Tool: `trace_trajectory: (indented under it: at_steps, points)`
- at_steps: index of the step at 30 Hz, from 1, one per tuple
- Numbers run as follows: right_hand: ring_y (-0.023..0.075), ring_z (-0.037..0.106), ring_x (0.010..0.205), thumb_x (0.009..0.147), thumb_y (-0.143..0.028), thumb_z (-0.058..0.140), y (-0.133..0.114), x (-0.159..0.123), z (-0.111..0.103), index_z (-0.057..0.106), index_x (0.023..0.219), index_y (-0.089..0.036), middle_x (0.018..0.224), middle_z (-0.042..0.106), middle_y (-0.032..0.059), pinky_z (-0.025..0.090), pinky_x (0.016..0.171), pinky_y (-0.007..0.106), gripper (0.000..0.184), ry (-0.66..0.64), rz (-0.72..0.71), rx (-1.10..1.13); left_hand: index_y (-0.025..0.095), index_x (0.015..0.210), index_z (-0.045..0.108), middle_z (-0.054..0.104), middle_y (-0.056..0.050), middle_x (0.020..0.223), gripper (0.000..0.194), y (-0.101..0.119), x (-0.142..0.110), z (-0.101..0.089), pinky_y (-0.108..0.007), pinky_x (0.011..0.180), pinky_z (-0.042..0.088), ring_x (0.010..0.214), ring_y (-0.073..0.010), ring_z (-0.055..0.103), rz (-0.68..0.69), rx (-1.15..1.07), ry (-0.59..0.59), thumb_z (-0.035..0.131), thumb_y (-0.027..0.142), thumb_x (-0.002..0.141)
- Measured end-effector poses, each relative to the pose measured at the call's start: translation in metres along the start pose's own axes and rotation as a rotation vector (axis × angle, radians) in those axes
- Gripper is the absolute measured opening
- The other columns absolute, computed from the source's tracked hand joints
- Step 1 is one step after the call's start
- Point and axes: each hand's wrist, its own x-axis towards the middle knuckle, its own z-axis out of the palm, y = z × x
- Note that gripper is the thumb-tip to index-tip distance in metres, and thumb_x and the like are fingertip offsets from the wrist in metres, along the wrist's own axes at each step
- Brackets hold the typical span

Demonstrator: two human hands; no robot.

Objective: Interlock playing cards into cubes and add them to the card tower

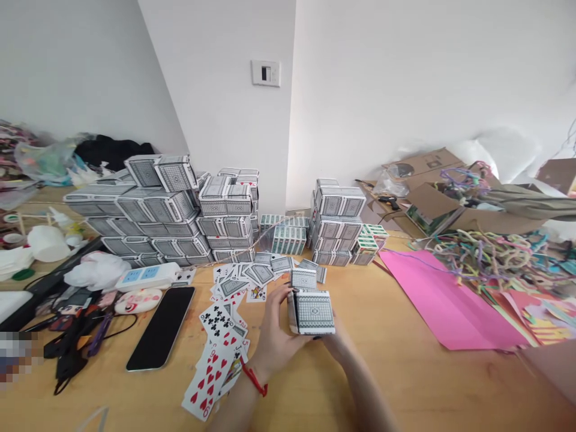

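Note:
My left hand point(276, 336), with a red string on its wrist, is closed around the left side of a box made of playing cards point(315, 313), grey-green card backs facing out. From the right, my right hand point(336, 343) grips the same box; its fingers are mostly hidden behind it. Just beyond, a second card-back surface point(303, 278) shows, and I cannot tell whether it belongs to the held box. Loose playing cards point(215, 321) lie spread to the left of my hands, some face up, including hearts and clubs.
Stacked card boxes stand at the left point(153, 207), centre point(227, 201) and right point(339, 201). Green-and-white card packs point(288, 239) sit between them. A black phone point(162, 327) and a power strip point(148, 275) lie left; pink paper point(443, 300) and tangled yarn point(490, 258) lie right.

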Motion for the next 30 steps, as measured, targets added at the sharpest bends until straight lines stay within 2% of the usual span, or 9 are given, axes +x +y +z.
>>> trace_trajectory:
  at_steps: [4,6,9,12,15,18,24,26,30]
  points:
    - [0.0185,0.058,0.071,0.063,-0.030,0.069,-0.015,-0.001,-0.003,0.064,0.073,-0.019,0.074,0.066,0.0035,0.047,0.063,0.029,0.016,0.157,-0.185,-0.239,0.026,0.121,0.031,0.038,-0.011,0.130,0.076,-0.001,0.004,-0.002,-0.043,0.093,0.039,0.116,-0.0270,0.043,-0.082,-0.113,0.017,0.074,0.022,0.058]
    - [0.0181,0.057,0.069,0.066,-0.031,0.067,-0.021,-0.005,-0.003,0.065,0.068,-0.019,0.071,0.064,0.0036,0.047,0.064,0.029,0.013,0.071,-0.235,-0.294,0.026,0.122,0.030,0.037,-0.011,0.131,0.076,0.000,0.004,-0.002,-0.042,0.093,0.040,0.117,-0.0263,0.043,-0.113,-0.163,0.005,0.073,0.022,0.060]
    - [0.0200,0.057,0.078,0.071,-0.032,0.062,-0.025,-0.013,0.000,0.069,0.077,-0.021,0.082,0.066,0.0048,0.046,0.074,0.032,0.015,-0.121,-0.239,-0.273,0.026,0.123,0.029,0.036,-0.012,0.133,0.076,-0.001,0.003,0.000,-0.042,0.095,0.038,0.119,-0.0261,0.041,-0.122,-0.217,-0.017,0.073,0.022,0.061]
    - [0.0225,0.058,0.084,0.073,-0.036,0.057,-0.024,-0.018,0.002,0.069,0.087,-0.022,0.088,0.066,0.0049,0.045,0.079,0.036,0.023,-0.193,-0.189,-0.112,0.026,0.124,0.028,0.036,-0.012,0.133,0.075,-0.003,-0.001,0.003,-0.042,0.095,0.038,0.120,-0.0268,0.040,-0.119,-0.217,-0.043,0.071,0.022,0.063]
    - [0.0265,0.058,0.086,0.069,-0.049,0.056,-0.025,-0.022,0.002,0.069,0.091,-0.020,0.088,0.066,0.0081,0.045,0.077,0.039,0.038,-0.286,-0.145,0.040,0.028,0.127,0.027,0.034,-0.012,0.135,0.076,-0.004,-0.001,0.004,-0.043,0.096,0.037,0.121,-0.0279,0.039,-0.102,-0.169,-0.065,0.070,0.023,0.064]
    - [0.0290,0.057,0.090,0.064,-0.058,0.058,-0.025,-0.026,0.001,0.068,0.093,-0.019,0.092,0.066,0.0102,0.043,0.080,0.041,0.049,-0.341,-0.206,0.003,0.029,0.130,0.025,0.030,-0.011,0.138,0.080,-0.003,0.000,0.002,-0.043,0.097,0.036,0.123,-0.0287,0.036,-0.061,-0.121,-0.073,0.070,0.023,0.065]
    - [0.0227,0.056,0.089,0.072,-0.031,0.062,-0.013,-0.031,0.005,0.064,0.092,-0.022,0.096,0.063,0.0070,0.043,0.081,0.035,0.022,-0.252,-0.339,-0.367,0.029,0.130,0.031,0.034,-0.010,0.136,0.071,-0.008,0.000,0.000,-0.047,0.100,0.031,0.125,-0.0286,0.032,-0.004,-0.100,-0.067,0.065,0.020,0.068]
    - [0.0230,0.054,0.095,0.073,-0.028,0.062,-0.010,-0.032,0.007,0.062,0.096,-0.022,0.103,0.061,0.0076,0.042,0.086,0.036,0.024,-0.233,-0.350,-0.389,0.029,0.130,0.031,0.035,-0.009,0.135,0.068,-0.011,-0.001,0.000,-0.047,0.102,0.029,0.125,-0.0277,0.032,0.025,-0.101,-0.083,0.062,0.017,0.070]
    - [0.0242,0.051,0.104,0.072,-0.025,0.063,-0.006,-0.034,0.009,0.054,0.112,-0.023,0.114,0.056,0.0086,0.039,0.092,0.039,0.041,-0.212,-0.335,-0.326,0.027,0.130,0.031,0.034,-0.010,0.137,0.067,-0.013,-0.003,-0.001,-0.049,0.103,0.027,0.126,-0.0285,0.030,0.036,-0.127,-0.102,0.059,0.014,0.070]
